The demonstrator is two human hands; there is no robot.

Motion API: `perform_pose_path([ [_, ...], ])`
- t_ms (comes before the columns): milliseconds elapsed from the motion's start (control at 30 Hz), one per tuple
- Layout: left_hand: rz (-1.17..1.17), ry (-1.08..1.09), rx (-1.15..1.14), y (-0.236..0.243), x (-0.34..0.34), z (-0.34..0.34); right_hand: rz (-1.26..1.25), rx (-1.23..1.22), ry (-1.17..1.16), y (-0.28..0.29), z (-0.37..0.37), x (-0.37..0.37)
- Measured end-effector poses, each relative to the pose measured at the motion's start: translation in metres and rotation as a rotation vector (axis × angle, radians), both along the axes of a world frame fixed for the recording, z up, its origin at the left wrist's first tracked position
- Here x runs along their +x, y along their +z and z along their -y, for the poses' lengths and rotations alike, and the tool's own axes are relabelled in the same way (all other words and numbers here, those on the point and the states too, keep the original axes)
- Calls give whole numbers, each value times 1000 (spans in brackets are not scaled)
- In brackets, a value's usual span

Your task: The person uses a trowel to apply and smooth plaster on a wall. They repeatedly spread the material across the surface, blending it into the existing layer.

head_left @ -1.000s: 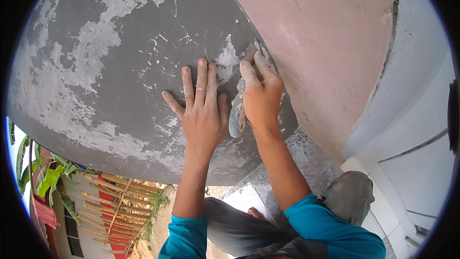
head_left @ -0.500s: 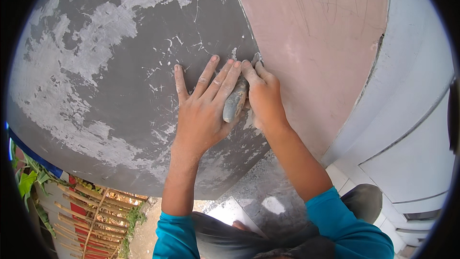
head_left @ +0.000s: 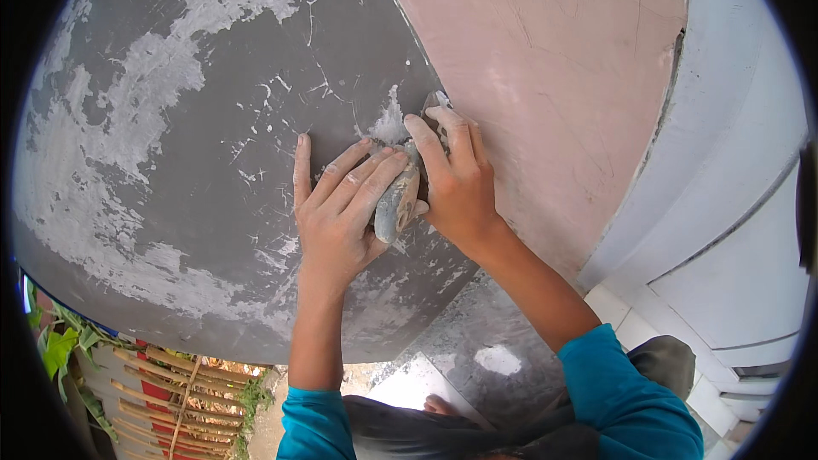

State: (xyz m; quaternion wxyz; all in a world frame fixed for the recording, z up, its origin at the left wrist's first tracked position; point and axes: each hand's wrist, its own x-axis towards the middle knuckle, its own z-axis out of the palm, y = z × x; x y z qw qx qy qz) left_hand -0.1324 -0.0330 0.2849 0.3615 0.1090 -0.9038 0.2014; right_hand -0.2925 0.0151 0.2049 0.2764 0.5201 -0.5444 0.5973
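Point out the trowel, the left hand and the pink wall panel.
trowel (head_left: 397, 200), head view, on its grey putty-coated handle.
left hand (head_left: 339, 215), head view, back of hand.
pink wall panel (head_left: 554, 60), head view, bare middle.

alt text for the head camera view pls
Two bare hands press a grey, putty-caked scraper against a dark grey wall streaked with pale filler: left hand flat, right hand gripping. A pink panel adjoins on the right.

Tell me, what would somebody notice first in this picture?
Two hands pressed together on a big dark grey wall with pale patches. The left hand lies flat with fingers spread, and the right hand grips a small grey tool beside it. Right of them the wall turns pink.
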Motion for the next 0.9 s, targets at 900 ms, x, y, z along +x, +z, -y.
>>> perform_pose_path([
  [900, 45, 567, -253, 7, 3, 1, 60, -277, 0, -10, 33, 24],
])
